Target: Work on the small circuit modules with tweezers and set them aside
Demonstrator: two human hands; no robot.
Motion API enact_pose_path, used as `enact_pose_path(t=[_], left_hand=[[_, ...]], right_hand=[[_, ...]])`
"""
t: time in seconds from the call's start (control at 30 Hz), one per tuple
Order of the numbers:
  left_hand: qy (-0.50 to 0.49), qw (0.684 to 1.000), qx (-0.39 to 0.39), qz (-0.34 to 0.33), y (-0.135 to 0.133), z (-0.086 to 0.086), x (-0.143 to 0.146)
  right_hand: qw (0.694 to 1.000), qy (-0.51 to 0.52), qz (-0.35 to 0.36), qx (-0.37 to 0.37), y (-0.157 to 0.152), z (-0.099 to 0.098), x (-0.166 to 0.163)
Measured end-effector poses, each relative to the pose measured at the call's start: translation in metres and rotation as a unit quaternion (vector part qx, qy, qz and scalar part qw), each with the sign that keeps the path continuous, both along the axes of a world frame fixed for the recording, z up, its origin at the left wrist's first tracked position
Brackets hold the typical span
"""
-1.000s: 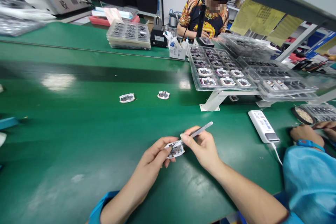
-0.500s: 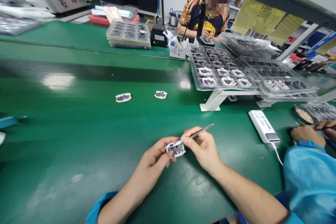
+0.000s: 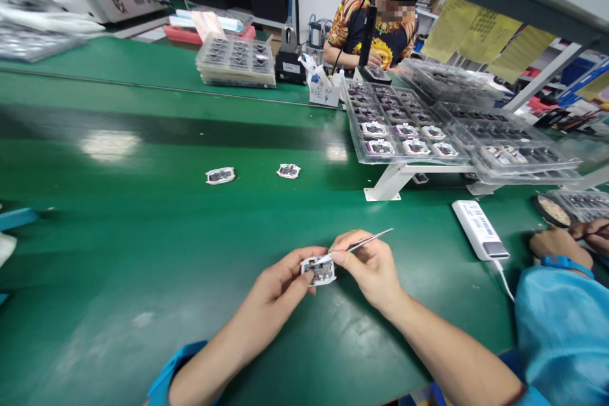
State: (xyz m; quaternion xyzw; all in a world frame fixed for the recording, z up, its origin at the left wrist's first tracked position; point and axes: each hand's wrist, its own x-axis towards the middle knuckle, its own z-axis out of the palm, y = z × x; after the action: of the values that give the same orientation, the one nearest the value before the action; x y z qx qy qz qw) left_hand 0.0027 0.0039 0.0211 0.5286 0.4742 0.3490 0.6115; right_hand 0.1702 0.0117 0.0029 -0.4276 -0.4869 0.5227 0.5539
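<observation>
- My left hand (image 3: 273,295) pinches a small white-framed circuit module (image 3: 318,271), held just above the green bench mat (image 3: 143,254)
- My right hand (image 3: 368,269) holds slim steel tweezers (image 3: 367,240), narrow grip, tips at the module's top edge
- Two more modules (image 3: 220,176) (image 3: 288,170) lie on the mat, ahead of it

Tweezers (image 3: 364,241): smooth, bright metal. Small part (image 3: 318,270): white, smooth rim; material too small to tell. Table (image 3: 143,254): glossy green surface, strongly reflective. Trays (image 3: 380,162): clear, shiny plastic. Smock sleeve (image 3: 561,336): matt blue cloth. Notices (image 3: 471,32): matt yellow paper.
</observation>
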Motion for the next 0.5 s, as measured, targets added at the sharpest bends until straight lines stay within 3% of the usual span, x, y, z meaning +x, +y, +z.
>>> enact_pose_path(t=[0.5], left_hand=[[0.004, 0.999, 0.004, -0.032, 0.0005, -0.0040, -0.0056]], right_hand=[[0.999, -0.019, 0.031, 0.036, -0.0002, 0.0007, 0.0030]])
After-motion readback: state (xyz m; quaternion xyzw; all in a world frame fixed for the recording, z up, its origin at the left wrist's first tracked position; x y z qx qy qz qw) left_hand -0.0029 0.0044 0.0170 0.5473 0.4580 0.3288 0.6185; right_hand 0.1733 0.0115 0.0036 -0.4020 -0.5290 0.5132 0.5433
